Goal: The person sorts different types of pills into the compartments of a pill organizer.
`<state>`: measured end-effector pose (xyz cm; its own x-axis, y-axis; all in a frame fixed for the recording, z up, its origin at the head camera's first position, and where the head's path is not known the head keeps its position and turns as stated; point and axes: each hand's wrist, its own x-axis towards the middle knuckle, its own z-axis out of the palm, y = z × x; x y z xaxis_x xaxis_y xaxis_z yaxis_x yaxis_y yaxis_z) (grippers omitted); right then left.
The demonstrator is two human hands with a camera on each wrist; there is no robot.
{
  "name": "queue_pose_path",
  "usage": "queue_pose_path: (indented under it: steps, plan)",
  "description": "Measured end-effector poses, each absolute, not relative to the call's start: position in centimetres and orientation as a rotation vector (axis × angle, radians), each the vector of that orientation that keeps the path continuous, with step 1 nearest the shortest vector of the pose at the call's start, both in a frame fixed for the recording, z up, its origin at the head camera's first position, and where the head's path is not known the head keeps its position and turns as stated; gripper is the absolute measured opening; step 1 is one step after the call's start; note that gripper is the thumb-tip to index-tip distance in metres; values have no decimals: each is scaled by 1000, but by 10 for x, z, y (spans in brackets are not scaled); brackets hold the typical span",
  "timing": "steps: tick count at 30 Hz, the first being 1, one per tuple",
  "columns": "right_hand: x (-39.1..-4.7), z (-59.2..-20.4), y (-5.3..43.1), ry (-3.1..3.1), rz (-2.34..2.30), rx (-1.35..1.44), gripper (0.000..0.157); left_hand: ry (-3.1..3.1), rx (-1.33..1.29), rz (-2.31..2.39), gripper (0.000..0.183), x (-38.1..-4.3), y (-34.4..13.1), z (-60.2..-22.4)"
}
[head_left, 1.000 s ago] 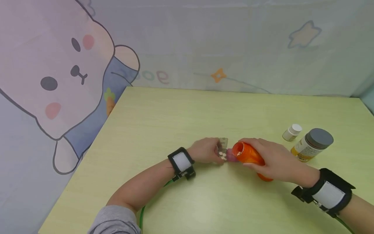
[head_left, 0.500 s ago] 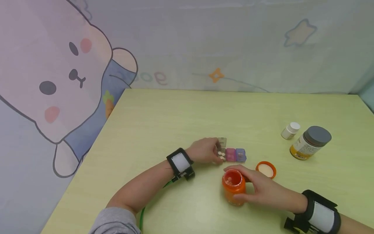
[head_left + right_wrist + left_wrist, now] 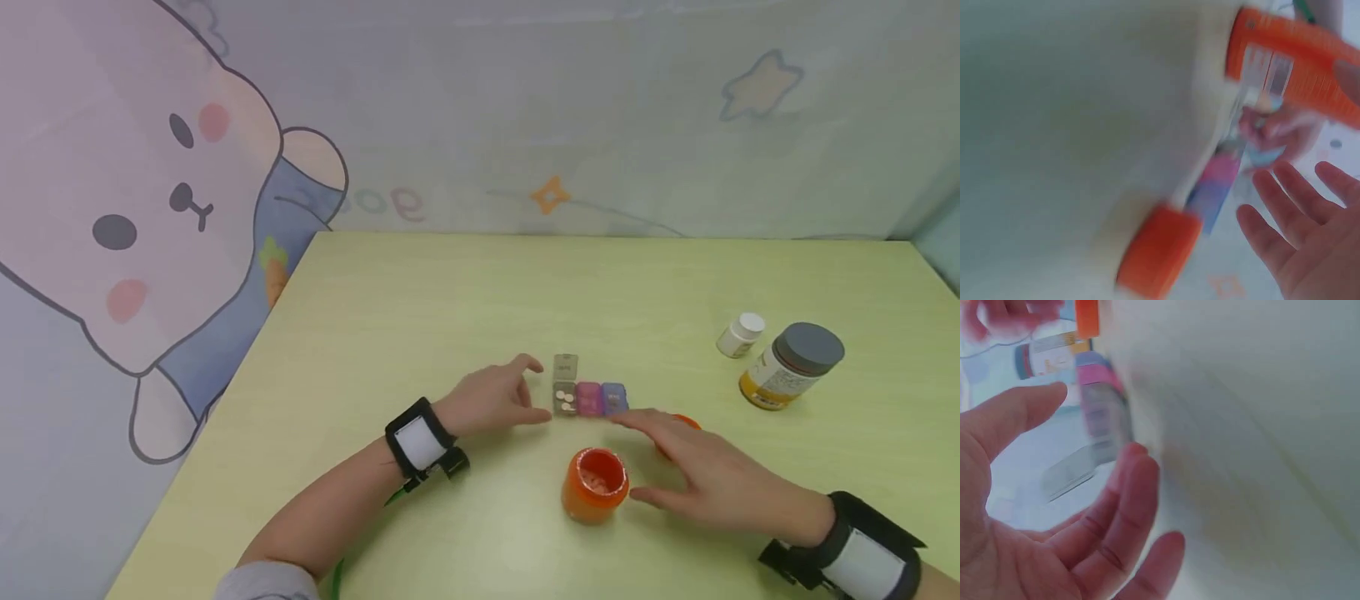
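A small pill organizer (image 3: pixel 589 399) lies on the table, with grey, pink and blue compartments in a row. Its grey lid (image 3: pixel 566 367) stands flipped back, and several pale tablets (image 3: pixel 565 400) sit in that compartment. Just left of it is my left hand (image 3: pixel 491 398), fingers spread and holding nothing. An uncapped orange pill bottle (image 3: pixel 592 487) stands upright with tablets inside. My right hand (image 3: pixel 712 475) is to the bottle's right, fingers extended and apart from it. Partly behind that hand lies the orange cap (image 3: pixel 1159 250), plain in the right wrist view.
A small white bottle (image 3: pixel 741 335) and a larger jar with a grey lid (image 3: pixel 792 365) stand at the back right. A printed curtain (image 3: pixel 465 108) hangs behind the table (image 3: pixel 420 308). A green cable (image 3: pixel 337 577) runs by the left forearm.
The right hand has brought the orange bottle down from the organizer, stood it upright on the table and let go. The left hand has released the organizer and drawn back left.
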<state>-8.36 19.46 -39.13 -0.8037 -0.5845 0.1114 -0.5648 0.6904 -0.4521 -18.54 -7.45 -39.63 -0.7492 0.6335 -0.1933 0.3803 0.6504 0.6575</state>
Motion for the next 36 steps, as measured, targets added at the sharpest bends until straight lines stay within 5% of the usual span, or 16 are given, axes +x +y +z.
queue_pose_path:
  steps: [5, 9, 14, 20, 27, 36]
  plan:
    - [-95, -395, 220, 3082, -397, -1014, 74, 2300, 1030, 1025, 58, -159, -83, -383]
    - [-100, -394, 224, 3040, -263, -865, 76, 2061, 1167, 1040, 70, -146, -69, -379]
    - [-104, -391, 222, 2974, -180, -811, 62, 1969, 1255, 939, 78, -142, -53, -384]
    - [-109, -390, 223, 2944, -132, -851, 49, 1982, 1326, 872, 62, -140, -46, -388]
    - [-110, -373, 218, 2906, -457, -802, 52, 2021, 1375, 845, 54, -140, -46, -388]
    - [-101, -335, 194, 2952, -967, -1168, 59, 2046, 1327, 846, 52, -139, -47, -390]
